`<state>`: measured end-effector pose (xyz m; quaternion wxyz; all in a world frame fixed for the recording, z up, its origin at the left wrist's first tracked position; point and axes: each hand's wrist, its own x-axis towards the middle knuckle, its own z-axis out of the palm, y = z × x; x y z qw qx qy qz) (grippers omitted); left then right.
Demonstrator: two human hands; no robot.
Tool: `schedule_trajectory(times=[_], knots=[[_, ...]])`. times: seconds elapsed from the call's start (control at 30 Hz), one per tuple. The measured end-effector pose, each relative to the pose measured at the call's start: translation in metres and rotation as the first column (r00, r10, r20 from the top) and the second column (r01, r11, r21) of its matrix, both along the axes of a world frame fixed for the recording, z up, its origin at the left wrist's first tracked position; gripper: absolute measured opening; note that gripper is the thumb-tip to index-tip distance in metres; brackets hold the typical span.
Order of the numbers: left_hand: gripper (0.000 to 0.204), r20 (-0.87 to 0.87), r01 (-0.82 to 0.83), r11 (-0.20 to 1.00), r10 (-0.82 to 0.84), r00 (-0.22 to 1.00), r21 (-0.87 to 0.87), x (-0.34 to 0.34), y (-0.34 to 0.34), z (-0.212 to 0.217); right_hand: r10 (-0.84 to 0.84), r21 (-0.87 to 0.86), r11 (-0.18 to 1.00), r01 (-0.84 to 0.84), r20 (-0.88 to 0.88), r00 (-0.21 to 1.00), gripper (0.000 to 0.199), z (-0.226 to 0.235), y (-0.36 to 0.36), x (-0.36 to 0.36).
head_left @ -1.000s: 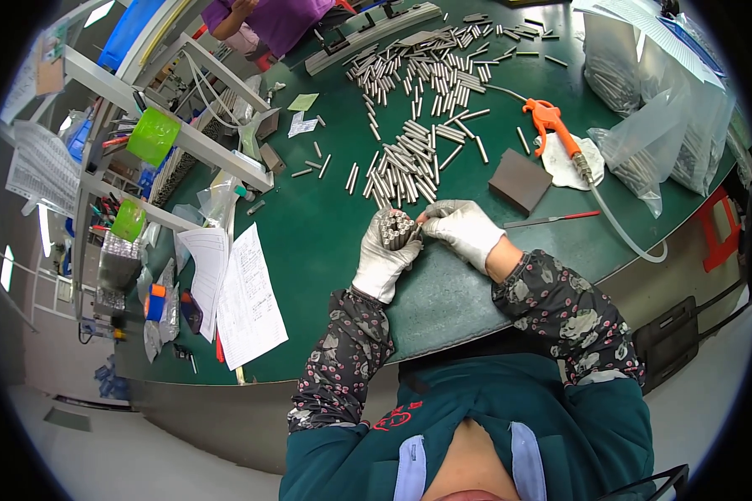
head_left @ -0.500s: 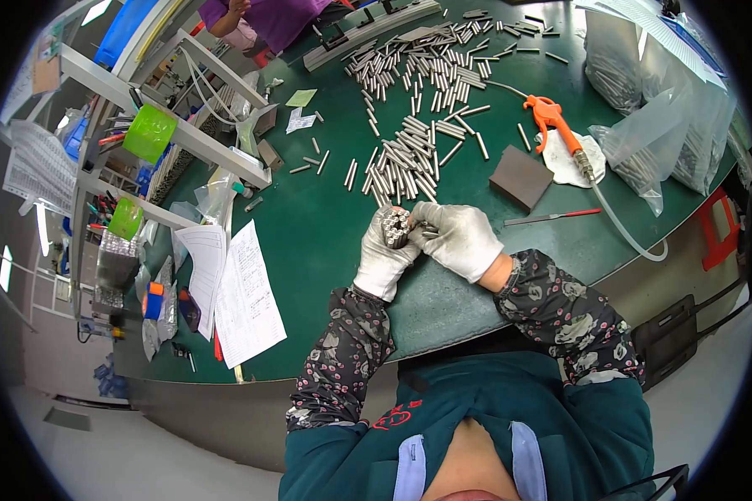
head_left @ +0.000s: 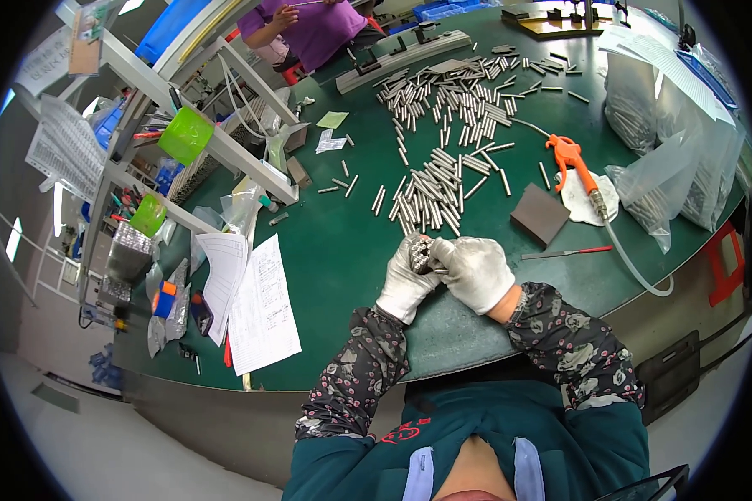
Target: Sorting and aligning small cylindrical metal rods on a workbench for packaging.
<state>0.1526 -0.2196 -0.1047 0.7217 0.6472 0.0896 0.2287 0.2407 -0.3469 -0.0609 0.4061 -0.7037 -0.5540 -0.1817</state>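
Note:
My left hand [head_left: 403, 284], in a white glove, is closed around a bundle of short metal pins [head_left: 420, 253], their ends showing at the top. Against that bundle my right hand [head_left: 475, 272], gloved too, has its fingers pinched together; whatever they grip is too small and hidden to make out. Just beyond both hands lies a heap of loose metal pins [head_left: 433, 189] on the green tabletop [head_left: 342, 275]. A larger scatter of the same pins [head_left: 455, 100] spreads farther back.
To the right are a brown block [head_left: 540, 215], a red-handled file [head_left: 566, 252], an orange air gun [head_left: 570, 159] on a white cloth, and plastic bags of pins [head_left: 643, 196]. Paper sheets [head_left: 263, 309] and a shelf frame [head_left: 251, 163] stand left. Another person [head_left: 313, 33] sits across the table.
The whole view has shifted, so the table and hands appear lower and farther right. My left hand still holds the bundle, now tilted; my right fingers stay against it.

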Motion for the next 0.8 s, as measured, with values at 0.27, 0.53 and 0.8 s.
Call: schedule_trajectory(times=[0.27,0.53,0.8], knots=[[0.05,-0.073,-0.021,1.0,0.019,0.997,-0.017,0.003,0.005,0.012,-0.013,0.075,0.997,0.018,-0.057,0.998,0.01,0.015,0.003,0.007],[0.054,-0.024,-0.018,0.999,0.016,1.0,-0.047,0.004,0.0,0.009,-0.007,-0.026,1.0,0.003,-0.171,0.985,0.015,0.009,0.001,0.01],[0.056,0.037,0.034,0.999,-0.035,0.999,0.021,0.003,0.001,0.005,0.452,0.473,0.881,-0.019,-0.828,0.331,0.011,0.034,-0.004,0.032]])
